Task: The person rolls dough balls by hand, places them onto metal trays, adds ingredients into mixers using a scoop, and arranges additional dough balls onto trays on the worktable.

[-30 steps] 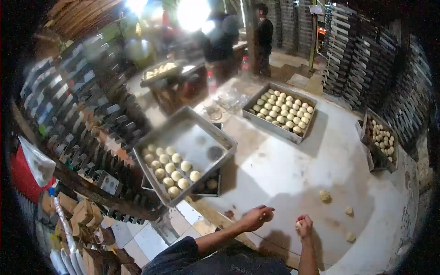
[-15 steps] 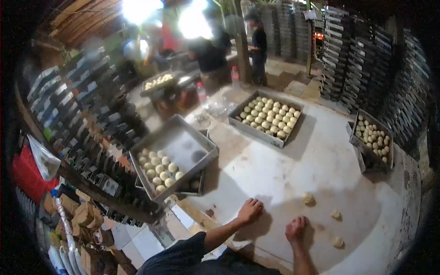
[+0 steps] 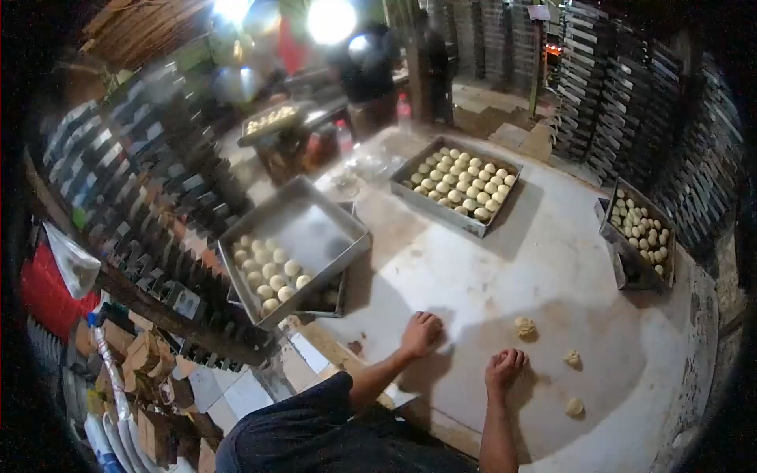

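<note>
My left hand [image 3: 423, 334] rests on the pale tabletop with its fingers curled down. A little nearer and to the right, my right hand [image 3: 505, 370] is curled in the same way. Whatever lies under either palm is hidden. To the right of my right hand are three loose lumps of dough: a rough one [image 3: 525, 328], a small crumbly one [image 3: 572, 359] and a rounder one [image 3: 575, 407]. Beyond my left hand, a metal tray [image 3: 335, 254] is partly filled with round dough balls [image 3: 269, 271] and sits tilted on another tray.
A full tray of dough balls [image 3: 482, 228] stands at the table's far side. Another tray [image 3: 669, 268] of dough pieces is at the right edge. Plastic bottles [image 3: 404, 110] stand at the back. Stacked metal pans [image 3: 579, 79] line both sides. A person [image 3: 367, 79] stands beyond the table.
Both hands have shifted slightly forward over the tabletop and remain curled. The view has tilted a little, so the trays appear shifted. The dough lumps stay in place.
</note>
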`<state>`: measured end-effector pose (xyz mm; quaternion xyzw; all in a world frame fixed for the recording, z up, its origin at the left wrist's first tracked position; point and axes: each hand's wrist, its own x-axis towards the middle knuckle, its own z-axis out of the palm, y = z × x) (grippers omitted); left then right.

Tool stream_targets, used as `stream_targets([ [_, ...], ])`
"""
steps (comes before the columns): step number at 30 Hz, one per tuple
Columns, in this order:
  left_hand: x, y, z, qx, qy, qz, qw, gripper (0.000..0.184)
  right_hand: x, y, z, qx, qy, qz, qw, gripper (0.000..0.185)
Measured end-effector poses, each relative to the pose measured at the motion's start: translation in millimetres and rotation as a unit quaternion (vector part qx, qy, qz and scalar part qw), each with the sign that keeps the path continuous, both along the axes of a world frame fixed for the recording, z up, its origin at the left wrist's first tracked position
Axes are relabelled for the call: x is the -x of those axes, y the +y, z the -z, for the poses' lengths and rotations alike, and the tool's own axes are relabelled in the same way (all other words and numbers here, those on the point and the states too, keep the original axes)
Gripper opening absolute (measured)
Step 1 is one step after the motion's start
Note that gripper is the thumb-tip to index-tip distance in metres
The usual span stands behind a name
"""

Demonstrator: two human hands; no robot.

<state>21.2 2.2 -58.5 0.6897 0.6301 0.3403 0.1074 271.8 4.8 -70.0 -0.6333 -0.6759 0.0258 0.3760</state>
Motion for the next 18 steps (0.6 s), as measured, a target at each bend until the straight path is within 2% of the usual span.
stream_targets([
  [2,-16,-12,-2,0.055,-0.154,-0.002,0.986,0.025,13,-15,3,0.017,0.032,-0.035,0.999,0.009],
  [3,-11,-25,0,0.046,-0.160,0.089,0.982,0.026,21,-23,5,0.023,0.071,-0.067,0.995,0.009],
  [4,-3,-35,10,0.020,-0.124,0.146,0.981,0.029,20,-40,-6,0.033,0.072,-0.127,0.989,0.006],
  [5,4,-47,22,-0.005,-0.091,0.199,0.976,0.032,8,-48,2,0.042,0.063,-0.132,0.988,0.006],
  [6,17,-58,29,0.004,-0.107,0.189,0.976,0.032,-21,-52,12,0.070,-0.021,-0.193,0.978,0.006],
  [7,38,-69,33,-0.034,-0.018,0.235,0.971,0.038,-45,-57,20,0.102,-0.102,-0.253,0.957,0.008],
  [8,60,-81,35,-0.068,0.069,0.279,0.955,0.044,-55,-54,-2,0.259,-0.007,-0.209,0.943,0.009],
  [9,77,-88,0,0.221,-0.068,0.269,0.935,0.054,-62,-46,-32,0.406,0.083,-0.152,0.897,0.010],
  [10,99,-98,-23,0.242,-0.081,0.254,0.933,0.056,-80,-43,-30,0.351,0.055,-0.166,0.920,0.011],
  [11,126,-109,-45,0.267,-0.090,0.244,0.928,0.059,-72,-40,-59,0.445,0.179,-0.041,0.877,0.013],
  [12,154,-112,-75,0.300,-0.125,0.270,0.907,0.062,-56,-33,-84,0.515,0.295,0.090,0.800,0.016],
  [13,177,-110,-107,0.326,-0.164,0.294,0.883,0.065,-54,-30,-77,0.453,0.331,0.075,0.824,0.018],
  [14,210,-109,-141,0.274,-0.195,0.330,0.882,0.065,-46,-21,-76,0.382,0.363,0.054,0.848,0.020],
  [15,251,-114,-173,0.220,-0.224,0.364,0.877,0.066,-26,-20,-83,0.384,0.359,0.055,0.849,0.020],
  [17,329,-116,-219,0.196,-0.241,0.303,0.901,0.067,34,-19,-102,0.306,0.498,0.020,0.811,0.023],
  [18,375,-111,-228,0.175,-0.190,0.248,0.934,0.067,64,-19,-103,0.290,0.477,0.029,0.829,0.024],
])
